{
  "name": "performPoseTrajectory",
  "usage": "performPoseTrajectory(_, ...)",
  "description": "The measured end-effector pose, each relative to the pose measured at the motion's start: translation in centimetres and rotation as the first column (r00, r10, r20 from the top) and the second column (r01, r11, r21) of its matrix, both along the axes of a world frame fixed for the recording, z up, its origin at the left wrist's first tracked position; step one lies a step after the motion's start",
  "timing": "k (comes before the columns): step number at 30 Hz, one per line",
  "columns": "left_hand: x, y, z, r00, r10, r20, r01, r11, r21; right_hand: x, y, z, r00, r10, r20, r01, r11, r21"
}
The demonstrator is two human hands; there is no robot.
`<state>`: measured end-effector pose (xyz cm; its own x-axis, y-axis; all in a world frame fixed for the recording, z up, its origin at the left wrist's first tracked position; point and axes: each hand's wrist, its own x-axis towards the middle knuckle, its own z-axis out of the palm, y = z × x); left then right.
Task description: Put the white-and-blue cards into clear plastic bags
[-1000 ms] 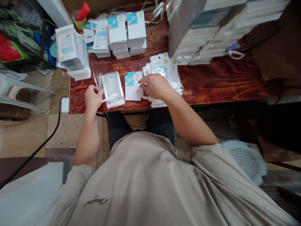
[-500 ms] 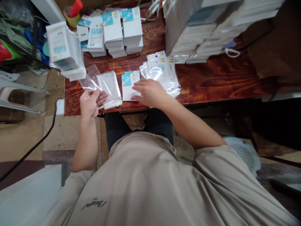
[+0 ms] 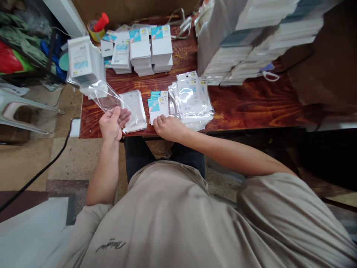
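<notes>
My left hand (image 3: 114,121) is closed on a clear plastic bag (image 3: 107,98) that stretches up and away from it, above the table's left part. Just to its right lies a pile of clear plastic bags (image 3: 135,109). My right hand (image 3: 169,127) has its fingers curled at the near edge of a small fanned stack of blue-and-white printed cards (image 3: 157,106), pinching the top card; the fingertips are partly hidden. Beside those cards, to the right, shiny bagged cards (image 3: 191,95) lie in a loose heap.
Stacks of printed cards (image 3: 141,50) stand at the back of the wooden table (image 3: 237,111). A block of bagged cards (image 3: 80,61) is at the back left, and tall piles (image 3: 237,56) rise at the back right. A stool (image 3: 25,108) stands left on the floor.
My right hand has drawn nearer to the table's front edge, and its fingers have closed at the cards. The bag in my left hand is stretched out more visibly. The view has shifted slightly.
</notes>
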<state>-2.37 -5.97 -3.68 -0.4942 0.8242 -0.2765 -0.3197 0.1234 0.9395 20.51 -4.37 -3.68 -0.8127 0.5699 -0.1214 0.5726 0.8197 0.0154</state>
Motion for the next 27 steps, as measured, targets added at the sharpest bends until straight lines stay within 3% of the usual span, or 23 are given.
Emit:
performPoseTrajectory(3, 0.1, 0.2, -0.3, 0.997, 0.009, 0.07, -0.013, 0.998, 0.061, 1.6, 0.0, -0.5, 0.98, -0.068, -0.187, 0.063, 0.998, -0.031)
performPoseTrajectory(5, 0.2, 0.3, -0.4, 0.993, 0.007, 0.119, -0.018, 0.996, 0.09, 2.8, -0.3, -0.3, 0.855, -0.195, -0.481, 0.212, 0.977, -0.019)
performPoseTrajectory(6, 0.3, 0.3, -0.5, 0.99, 0.005, 0.14, -0.019, 0.995, 0.102, 3.3, -0.6, -0.2, 0.715, -0.274, -0.644, 0.324, 0.945, -0.043)
performPoseTrajectory(8, 0.6, 0.3, -0.6, 0.984, 0.003, 0.175, -0.024, 0.993, 0.118, 3.8, -1.4, 0.3, 0.331, -0.41, -0.85, 0.484, 0.847, -0.22)
performPoseTrajectory(9, 0.8, 0.3, -0.6, 0.982, 0.004, 0.19, -0.028, 0.992, 0.124, 3.8, -1.9, 0.6, 0.16, -0.479, -0.863, 0.479, 0.802, -0.356)
performPoseTrajectory(10, 1.1, 0.3, -0.5, 0.98, 0.003, 0.201, -0.03, 0.991, 0.127, 3.7, -2.4, 0.7, 0.038, -0.562, -0.826, 0.418, 0.76, -0.498)
performPoseTrajectory(11, 1.4, 0.3, -0.5, 0.978, 0.001, 0.209, -0.029, 0.991, 0.129, 3.3, -2.8, 0.7, -0.03, -0.649, -0.76, 0.326, 0.713, -0.621)
performPoseTrajectory(13, 2.2, 0.1, -0.3, 0.976, -0.01, 0.219, -0.019, 0.991, 0.132, 2.5, -3.3, 0.4, -0.068, -0.775, -0.629, 0.171, 0.612, -0.772)
performPoseTrajectory(15, 3.0, -0.2, -0.2, 0.974, -0.033, 0.224, 0.002, 0.99, 0.14, 1.6, -3.3, -0.2, -0.118, -0.799, -0.589, 0.161, 0.57, -0.806)
performPoseTrajectory(19, 4.5, -0.9, -0.5, 0.975, -0.062, 0.214, 0.024, 0.985, 0.173, 0.4, -3.1, -1.2, -0.269, -0.687, -0.676, 0.288, 0.612, -0.737)
performPoseTrajectory(22, 5.2, -1.2, -0.8, 0.982, -0.032, 0.186, -0.008, 0.977, 0.211, -0.5, -3.7, -1.5, -0.337, -0.644, -0.687, 0.288, 0.624, -0.726)
performPoseTrajectory(24, 5.1, -1.3, -0.9, 0.985, -0.01, 0.173, -0.028, 0.976, 0.217, -0.7, -4.2, -1.6, -0.323, -0.675, -0.664, 0.22, 0.628, -0.746)
performPoseTrajectory(25, 4.8, -1.3, -0.9, 0.985, 0.0, 0.172, -0.038, 0.975, 0.218, -0.5, -4.4, -1.7, -0.274, -0.713, -0.645, 0.162, 0.627, -0.762)
performPoseTrajectory(27, 4.1, -1.4, -0.6, 0.986, 0.005, 0.169, -0.044, 0.973, 0.227, 0.1, -4.7, -1.9, -0.096, -0.802, -0.59, 0.019, 0.591, -0.806)
